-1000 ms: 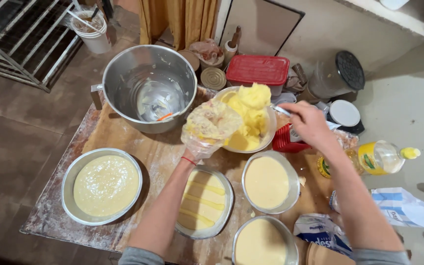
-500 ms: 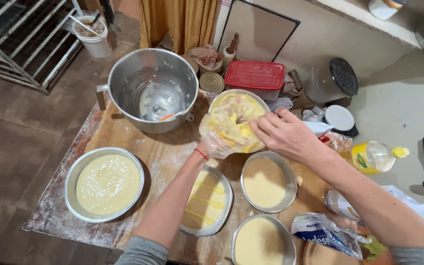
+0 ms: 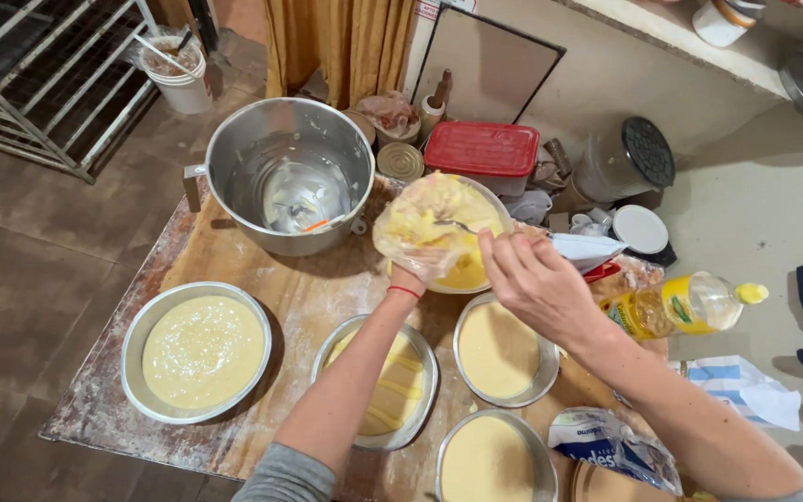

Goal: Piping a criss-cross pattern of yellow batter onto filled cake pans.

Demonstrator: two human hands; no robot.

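My left hand (image 3: 417, 270) is raised over the floured board and grips a clear plastic bag (image 3: 425, 221) partly filled with yellow cream, its mouth held wide. My right hand (image 3: 533, 282) holds a metal spoon (image 3: 455, 224) whose tip reaches into the bag. Behind and under the bag stands a white bowl of yellow cream (image 3: 472, 272), mostly hidden. Below my left forearm lies a round pan (image 3: 420, 364) with yellow cream stripes piped on its batter.
A large steel mixing bowl (image 3: 234, 158) stands at the back of the wooden board (image 3: 234, 270). Three more round pans of batter sit at left (image 3: 137, 330), centre right (image 3: 545, 363) and front (image 3: 532, 446). An oil bottle (image 3: 690, 302), a red-lidded box (image 3: 480, 149) and packets crowd the right side.
My right hand has come in from the right with the spoon and reached the bag. My left hand has lifted the bag higher, over the cream bowl.
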